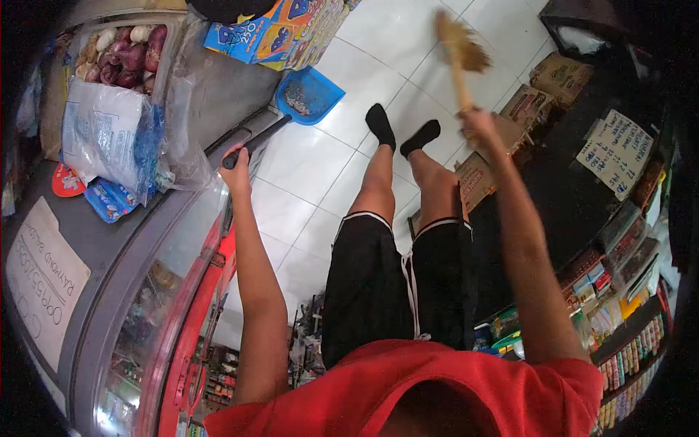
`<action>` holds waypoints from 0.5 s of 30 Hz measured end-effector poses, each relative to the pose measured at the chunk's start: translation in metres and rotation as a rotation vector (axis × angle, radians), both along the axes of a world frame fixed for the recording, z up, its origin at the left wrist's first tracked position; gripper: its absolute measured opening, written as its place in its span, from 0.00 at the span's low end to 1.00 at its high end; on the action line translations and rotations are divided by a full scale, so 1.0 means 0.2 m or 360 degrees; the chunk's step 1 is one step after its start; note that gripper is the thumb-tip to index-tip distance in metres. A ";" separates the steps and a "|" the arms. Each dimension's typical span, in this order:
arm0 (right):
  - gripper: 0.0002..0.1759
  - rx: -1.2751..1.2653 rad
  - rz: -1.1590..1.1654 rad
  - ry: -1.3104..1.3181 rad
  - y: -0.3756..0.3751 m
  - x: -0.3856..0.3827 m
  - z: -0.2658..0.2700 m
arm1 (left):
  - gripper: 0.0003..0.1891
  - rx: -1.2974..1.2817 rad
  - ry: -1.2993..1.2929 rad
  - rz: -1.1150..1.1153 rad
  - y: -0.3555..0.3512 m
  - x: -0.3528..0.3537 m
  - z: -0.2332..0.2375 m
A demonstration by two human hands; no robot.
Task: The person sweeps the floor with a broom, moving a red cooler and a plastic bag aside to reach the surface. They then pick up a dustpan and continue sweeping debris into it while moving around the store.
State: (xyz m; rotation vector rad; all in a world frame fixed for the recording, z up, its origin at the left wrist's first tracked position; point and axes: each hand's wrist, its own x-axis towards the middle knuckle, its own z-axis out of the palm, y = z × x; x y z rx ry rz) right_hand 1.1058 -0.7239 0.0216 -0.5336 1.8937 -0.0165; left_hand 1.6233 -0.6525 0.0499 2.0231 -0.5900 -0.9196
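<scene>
My left hand is closed around the dark handle of a blue dustpan. The pan lies at the floor beside the counter's base, and some grey debris shows inside it. On the other side, my right hand grips the light-coloured handle of a short broom. The tan bristles are slightly blurred and sit over the white tiles, apart from the dustpan. My feet in black socks stand between the two tools.
At left, a counter bears a tub of onions, plastic bags and a handwritten sign. Drink boxes stand beyond the dustpan. Cardboard boxes line a dark table on the right. White tiles cover the floor.
</scene>
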 end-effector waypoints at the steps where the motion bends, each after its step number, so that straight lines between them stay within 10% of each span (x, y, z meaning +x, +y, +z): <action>1: 0.16 -0.0192 0.0109 -0.0160 0.19 0.11 -0.20 | 0.08 0.0016 -0.0035 -0.0024 0.00 -0.01 0.00; 7: 0.28 0.0079 0.0499 -0.0615 0.69 0.79 0.17 | 0.09 0.0080 0.0038 0.0021 0.00 -0.01 -0.01; 15: 0.33 -0.0559 0.0411 -0.0115 1.22 0.27 0.74 | 0.09 -0.0046 0.0055 -0.0089 0.21 0.02 0.07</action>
